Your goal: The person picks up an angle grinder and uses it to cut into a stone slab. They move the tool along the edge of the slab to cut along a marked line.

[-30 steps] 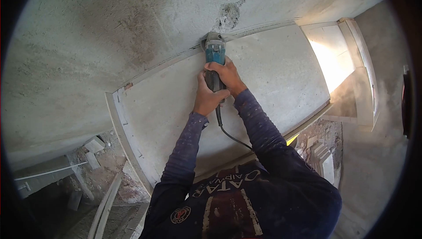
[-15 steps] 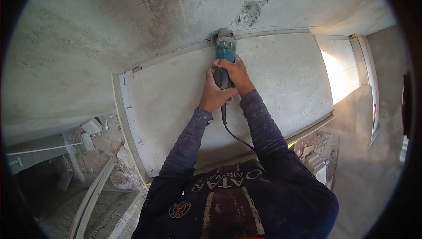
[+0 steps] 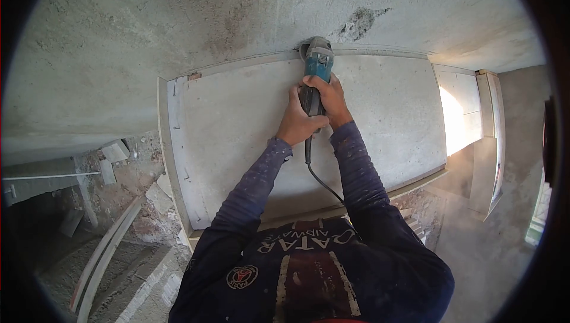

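Observation:
Both hands are closed round an angle grinder (image 3: 319, 69) with a teal and black body and a grey head. My left hand (image 3: 301, 118) wraps the black rear part from the left side. Higher up, my right hand (image 3: 332, 98) grips the body from the right. The grinder's head sits at the seam where the pale flat panel (image 3: 386, 109) meets the rough concrete wall (image 3: 178, 14); the disc is mostly hidden by its guard. A black power cord (image 3: 320, 181) runs from the rear end down towards my right sleeve.
A wooden board with nails (image 3: 178, 151) edges the panel on the left. Long curved strips (image 3: 110, 252) and rubble lie at lower left. A boxed frame (image 3: 488, 139) stands to the right, near a bright sunlit patch. Dark chipped concrete (image 3: 360, 21) marks the wall ahead.
The view has shifted and turned slightly. Both hands and the grinder appear a little further right in the frame, with the grip unchanged and the head still at the seam.

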Demonstrator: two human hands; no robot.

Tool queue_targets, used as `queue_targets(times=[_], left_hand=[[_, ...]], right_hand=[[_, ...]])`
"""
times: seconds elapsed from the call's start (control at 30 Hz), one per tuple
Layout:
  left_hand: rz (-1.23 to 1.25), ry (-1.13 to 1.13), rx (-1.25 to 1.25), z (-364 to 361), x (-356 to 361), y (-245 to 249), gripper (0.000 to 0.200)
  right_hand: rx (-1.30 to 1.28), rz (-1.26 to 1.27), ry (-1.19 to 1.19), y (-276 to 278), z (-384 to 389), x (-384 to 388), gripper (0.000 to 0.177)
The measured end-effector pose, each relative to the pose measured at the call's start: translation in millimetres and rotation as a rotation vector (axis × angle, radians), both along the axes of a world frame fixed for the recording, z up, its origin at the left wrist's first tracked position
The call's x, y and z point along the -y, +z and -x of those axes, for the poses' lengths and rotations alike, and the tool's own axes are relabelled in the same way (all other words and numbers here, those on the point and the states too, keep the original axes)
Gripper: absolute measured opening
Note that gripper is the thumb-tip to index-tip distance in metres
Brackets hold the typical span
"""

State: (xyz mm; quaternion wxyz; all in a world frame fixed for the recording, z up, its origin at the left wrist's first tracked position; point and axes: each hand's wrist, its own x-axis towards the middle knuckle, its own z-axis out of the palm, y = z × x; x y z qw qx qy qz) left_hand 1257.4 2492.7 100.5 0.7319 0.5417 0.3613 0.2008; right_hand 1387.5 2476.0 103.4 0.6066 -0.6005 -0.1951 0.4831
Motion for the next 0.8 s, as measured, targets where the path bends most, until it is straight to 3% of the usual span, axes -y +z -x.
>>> queue_targets(times=[0.8], left_hand=[[0.015,0.071,0.039,20.3,2.6,-16.6,0.104]], right_hand=[[0.065,0.013,0.067,-8.7,17.9,-9.0,0.029]])
